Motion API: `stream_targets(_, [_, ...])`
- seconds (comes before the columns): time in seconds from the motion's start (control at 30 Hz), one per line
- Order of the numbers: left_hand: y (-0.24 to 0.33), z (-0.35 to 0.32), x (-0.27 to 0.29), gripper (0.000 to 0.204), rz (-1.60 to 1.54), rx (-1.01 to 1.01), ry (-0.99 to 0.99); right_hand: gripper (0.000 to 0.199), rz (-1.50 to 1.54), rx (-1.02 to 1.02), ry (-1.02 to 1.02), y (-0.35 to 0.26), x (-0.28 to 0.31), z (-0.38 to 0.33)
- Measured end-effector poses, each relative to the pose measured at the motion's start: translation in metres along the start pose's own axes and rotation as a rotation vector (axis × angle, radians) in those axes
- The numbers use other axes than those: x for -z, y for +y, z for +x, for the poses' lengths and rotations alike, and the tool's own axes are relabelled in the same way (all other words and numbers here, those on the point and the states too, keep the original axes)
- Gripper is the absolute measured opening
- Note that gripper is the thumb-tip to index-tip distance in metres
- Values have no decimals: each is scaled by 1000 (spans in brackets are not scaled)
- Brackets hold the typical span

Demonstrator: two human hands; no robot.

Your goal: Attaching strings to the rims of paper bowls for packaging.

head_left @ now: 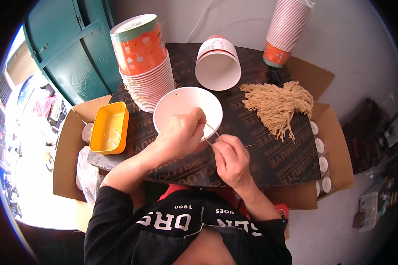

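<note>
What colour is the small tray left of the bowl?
Orange-yellow tray, seen in the head view, beside the white bowl.

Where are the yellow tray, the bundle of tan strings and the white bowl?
yellow tray (pixel 109 128), head view, on its inner floor.
bundle of tan strings (pixel 276 104), head view, on its thick middle.
white bowl (pixel 181 104), head view, on its inside wall.

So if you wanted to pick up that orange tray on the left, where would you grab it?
Probably by a long side wall of the orange tray, pinching over the rim from above. It lies flat and open-topped with a thin upright wall. Its left edge overhangs the dark board, so coming from the left looks easiest; the stack of orange paper cups crowds the right.
</note>
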State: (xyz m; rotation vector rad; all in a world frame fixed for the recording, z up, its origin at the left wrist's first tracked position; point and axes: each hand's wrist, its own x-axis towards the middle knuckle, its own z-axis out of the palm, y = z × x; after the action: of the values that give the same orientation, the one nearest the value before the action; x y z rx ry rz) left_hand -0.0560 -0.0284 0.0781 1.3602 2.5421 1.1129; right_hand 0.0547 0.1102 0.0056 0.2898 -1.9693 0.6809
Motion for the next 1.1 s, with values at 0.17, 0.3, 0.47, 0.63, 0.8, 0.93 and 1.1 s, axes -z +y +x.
stream_targets(0.17, [-9, -8, -1, 11, 106, -278, 64, 10, 179, -206, 89, -2, -5, -6])
stream_targets(0.3, [-3, -10, 4, 18, 164, -482, 76, 3, 296, -386, 128, -5, -11, -7])
stream_targets(0.47, [-3, -7, 4, 22, 122, -611, 66, 10, 852, -869, 77, -7, -9, -3])
stream_targets(0.63, [-5, -7, -3, 22, -14, -532, 94, 15, 1015, -1002, 64, -13, -10, 2])
stream_targets(0.8, [-7, -4, -1, 17, -23, -522, 85, 18, 1116, -1060, 64, -13, -9, 3])
stream_targets(0.93, [-6, -6, 2, 14, -33, -508, 42, 23, 1172, -1092, 56, -15, -8, 3])
stream_targets(1.1, [-8, -8, 0, 12, 13, -491, 41, 28, 1175, -1085, 34, -15, -6, 3])
